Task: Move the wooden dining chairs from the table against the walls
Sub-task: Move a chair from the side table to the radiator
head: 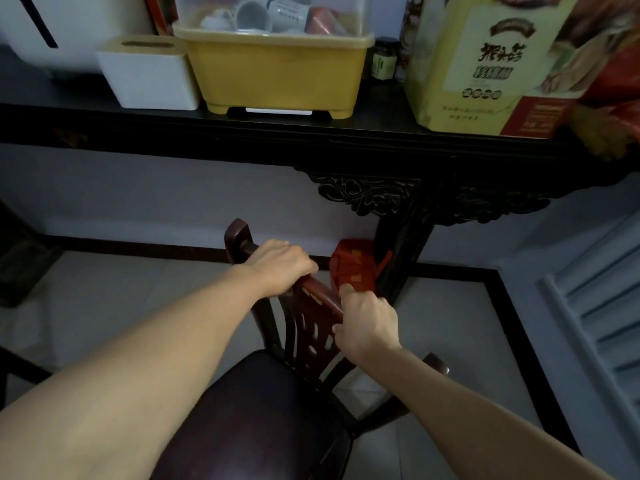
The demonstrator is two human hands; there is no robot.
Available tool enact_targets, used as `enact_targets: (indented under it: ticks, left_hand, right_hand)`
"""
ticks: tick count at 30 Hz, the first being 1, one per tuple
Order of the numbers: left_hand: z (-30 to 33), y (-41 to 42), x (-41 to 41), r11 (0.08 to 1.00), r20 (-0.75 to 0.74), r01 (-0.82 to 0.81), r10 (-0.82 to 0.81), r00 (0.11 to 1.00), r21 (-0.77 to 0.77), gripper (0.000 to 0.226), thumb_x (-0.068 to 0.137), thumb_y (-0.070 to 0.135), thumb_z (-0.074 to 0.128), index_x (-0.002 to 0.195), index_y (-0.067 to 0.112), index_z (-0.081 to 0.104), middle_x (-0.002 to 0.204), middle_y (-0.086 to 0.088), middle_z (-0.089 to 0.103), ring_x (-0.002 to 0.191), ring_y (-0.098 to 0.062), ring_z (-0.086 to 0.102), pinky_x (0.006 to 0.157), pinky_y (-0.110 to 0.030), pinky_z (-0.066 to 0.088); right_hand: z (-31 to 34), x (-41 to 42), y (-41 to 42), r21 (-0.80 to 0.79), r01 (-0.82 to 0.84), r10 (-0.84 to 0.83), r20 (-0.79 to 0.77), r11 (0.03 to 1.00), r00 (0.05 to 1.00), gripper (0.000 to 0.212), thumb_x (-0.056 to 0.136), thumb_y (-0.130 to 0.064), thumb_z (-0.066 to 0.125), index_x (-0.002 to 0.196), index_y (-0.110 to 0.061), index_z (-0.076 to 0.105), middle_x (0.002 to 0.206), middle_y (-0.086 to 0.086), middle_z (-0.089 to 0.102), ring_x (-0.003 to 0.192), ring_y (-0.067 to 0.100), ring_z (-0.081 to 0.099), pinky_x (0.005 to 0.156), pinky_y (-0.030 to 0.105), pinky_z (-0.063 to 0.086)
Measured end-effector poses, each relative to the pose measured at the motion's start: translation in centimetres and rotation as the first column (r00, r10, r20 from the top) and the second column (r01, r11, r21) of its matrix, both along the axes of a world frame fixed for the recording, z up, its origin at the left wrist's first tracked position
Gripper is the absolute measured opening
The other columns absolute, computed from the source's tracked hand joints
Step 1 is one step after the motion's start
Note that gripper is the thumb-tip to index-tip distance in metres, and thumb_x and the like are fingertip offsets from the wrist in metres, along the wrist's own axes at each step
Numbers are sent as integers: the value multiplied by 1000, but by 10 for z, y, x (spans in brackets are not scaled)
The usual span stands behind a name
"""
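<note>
Both your hands are clamped on the top rail of the dark reddish-brown wooden dining chair (270, 393). Your left hand (282, 266) wraps over the rail near its far corner post, fingers curled right around it. Your right hand (367, 327) has its grip closed on the nearer stretch of the same rail, thumb up on top. The rail runs diagonally from upper left to lower right, backrest towards the white wall, dark padded seat towards you. The chair sits on the tiled floor just under the black carved wooden worktop (242, 140), close to a small red box (353, 266) by its leg.
</note>
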State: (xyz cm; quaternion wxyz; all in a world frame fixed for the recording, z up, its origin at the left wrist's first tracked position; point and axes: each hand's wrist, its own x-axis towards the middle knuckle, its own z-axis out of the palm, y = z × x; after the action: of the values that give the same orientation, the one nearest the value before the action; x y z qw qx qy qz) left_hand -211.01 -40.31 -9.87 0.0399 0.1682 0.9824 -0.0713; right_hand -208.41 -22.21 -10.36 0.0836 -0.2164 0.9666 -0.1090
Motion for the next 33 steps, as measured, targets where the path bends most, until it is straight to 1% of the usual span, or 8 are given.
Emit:
enact_targets:
  ticks: [4, 9, 11, 16, 19, 24, 27, 33]
  left_hand:
    - [15, 39, 0, 999, 68, 42, -44, 997, 22, 32, 66, -9, 56, 69, 21, 46, 63, 6, 41, 62, -19, 43, 46, -26, 16]
    - [28, 101, 3, 983, 82, 175, -180, 980, 54, 32, 65, -11, 58, 73, 19, 51, 61, 9, 36, 61, -17, 40, 48, -25, 18]
    - [32, 127, 4, 974, 84, 219, -223, 971, 51, 31, 66, -11, 59, 76, 18, 54, 63, 8, 37, 64, -18, 42, 54, -27, 24]
    - [36, 190, -3, 932, 62, 361, -363, 930, 40, 32, 68, -10, 56, 69, 21, 46, 63, 7, 40, 69, -21, 49, 64, -34, 41]
    - [39, 232, -7, 890, 68, 454, -456, 887, 38, 38, 67, -11, 56, 63, 23, 39, 61, 9, 37, 68, -20, 47, 65, -34, 41]
    - [45, 309, -9, 840, 72, 542, -543, 837, 27, 30, 69, -9, 56, 77, 20, 54, 75, 3, 52, 77, -23, 55, 65, -32, 39]
    - [50, 353, -10, 808, 67, 589, -588, 806, 13, 28, 71, -7, 56, 79, 20, 56, 81, 1, 57, 80, -23, 57, 65, -31, 35]
    - [60, 453, -11, 756, 50, 654, -653, 756, -5, 27, 71, -4, 58, 74, 22, 52, 77, 3, 51, 79, -24, 58, 63, -32, 36]
  right_hand:
    - [9, 21, 33, 14, 95, -95, 22, 995, 995, 36, 82, -24, 69, 110, -11, 51, 93, 5, 66, 87, 26, 66, 61, 30, 44]
    - [20, 49, 85, -1, 226, -225, 58, 974, 973, 28, 79, -24, 69, 99, -15, 50, 89, 3, 64, 84, 24, 65, 67, 32, 50]
    - [22, 58, 106, -8, 282, -281, 67, 959, 957, 27, 78, -22, 69, 96, -17, 49, 88, 2, 64, 84, 24, 65, 69, 32, 51]
    - [29, 71, 158, -22, 409, -407, 60, 912, 911, 27, 77, -19, 67, 85, -20, 41, 76, -1, 54, 75, 22, 61, 64, 30, 47]
    - [30, 80, 191, -26, 474, -472, 50, 880, 880, 23, 77, -18, 65, 84, -18, 43, 73, -3, 51, 69, 20, 54, 61, 29, 43]
    - [31, 96, 249, -46, 582, -581, 45, 812, 813, 23, 77, -17, 63, 83, -19, 41, 72, -3, 48, 68, 22, 51, 61, 31, 43]
    - [34, 102, 284, -71, 636, -635, 42, 768, 771, 18, 78, -16, 63, 87, -18, 47, 72, -3, 49, 70, 22, 55, 63, 33, 47]
    - [40, 108, 370, -64, 704, -704, 21, 707, 710, 24, 78, -19, 66, 85, -19, 43, 71, -4, 45, 67, 21, 47, 61, 30, 39]
